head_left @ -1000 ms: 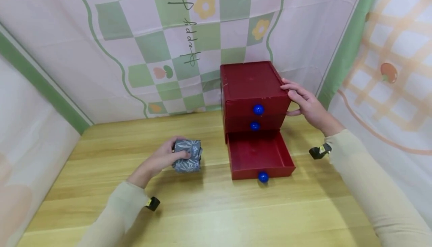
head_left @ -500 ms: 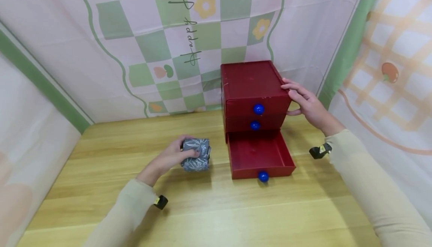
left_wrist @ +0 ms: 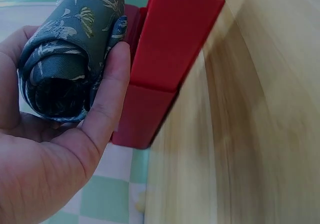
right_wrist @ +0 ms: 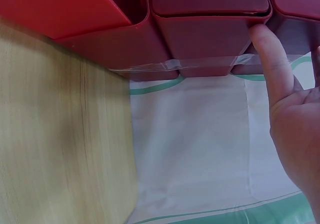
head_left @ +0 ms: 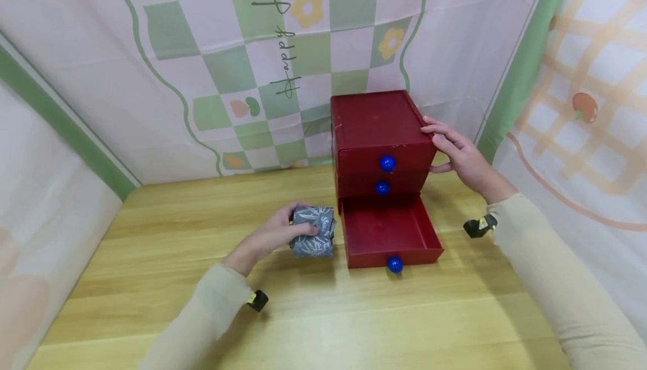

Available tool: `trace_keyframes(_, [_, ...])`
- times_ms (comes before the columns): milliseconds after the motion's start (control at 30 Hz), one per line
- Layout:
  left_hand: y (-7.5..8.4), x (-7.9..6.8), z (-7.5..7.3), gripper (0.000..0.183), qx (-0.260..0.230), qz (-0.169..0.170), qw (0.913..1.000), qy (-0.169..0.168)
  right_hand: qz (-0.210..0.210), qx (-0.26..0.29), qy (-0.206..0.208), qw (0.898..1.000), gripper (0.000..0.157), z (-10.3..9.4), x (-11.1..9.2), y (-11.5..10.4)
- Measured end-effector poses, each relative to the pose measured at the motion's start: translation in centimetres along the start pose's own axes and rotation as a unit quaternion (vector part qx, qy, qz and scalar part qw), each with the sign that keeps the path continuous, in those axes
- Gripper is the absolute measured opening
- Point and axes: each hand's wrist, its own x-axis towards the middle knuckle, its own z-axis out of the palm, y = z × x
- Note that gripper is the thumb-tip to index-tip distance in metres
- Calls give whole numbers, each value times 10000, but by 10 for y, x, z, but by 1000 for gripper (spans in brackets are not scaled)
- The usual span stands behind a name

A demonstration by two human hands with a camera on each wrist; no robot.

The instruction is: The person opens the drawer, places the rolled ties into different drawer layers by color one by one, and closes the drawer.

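My left hand (head_left: 273, 234) grips a rolled-up grey-blue cloth (head_left: 322, 242) with a pale leaf pattern, thumb across its top. In the left wrist view the cloth (left_wrist: 82, 24) shows its coiled layers and hollow middle. It is just left of the pulled-out bottom drawer (head_left: 366, 261) of a dark red drawer box (head_left: 376, 118); the drawer holds nothing. My right hand (head_left: 464, 159) rests against the box's right side, fingertips at its top edge. In the right wrist view, a finger (right_wrist: 274, 59) touches the side wall.
Blue ball knobs (head_left: 387, 163) sit on the drawer fronts, and the upper two drawers are pushed in. The box stands on a wooden table (head_left: 323, 314), close to a printed cloth backdrop (head_left: 253, 67). More cloth hangs at both sides.
My left hand has carried the rolled cloth rightward, close to the left wall of the bottom drawer. The right hand, box and drawer stay in place.
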Motion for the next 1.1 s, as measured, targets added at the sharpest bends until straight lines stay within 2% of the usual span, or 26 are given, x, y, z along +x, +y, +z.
trace_keyframes(533, [19, 21, 27, 61, 48, 270, 9995, -161, -4, -117, 40, 9999, 37, 0, -1, -1])
trace_keyframes(800, [28, 33, 42, 61, -181, 255, 9991, -269, -15, -3, 10, 10000, 36, 1, -1, -1])
trace_keyframes(1100, [30, 43, 58, 58, -382, 267, 9984, -326, 2, 15, 2, 10000, 36, 0, -2, -1])
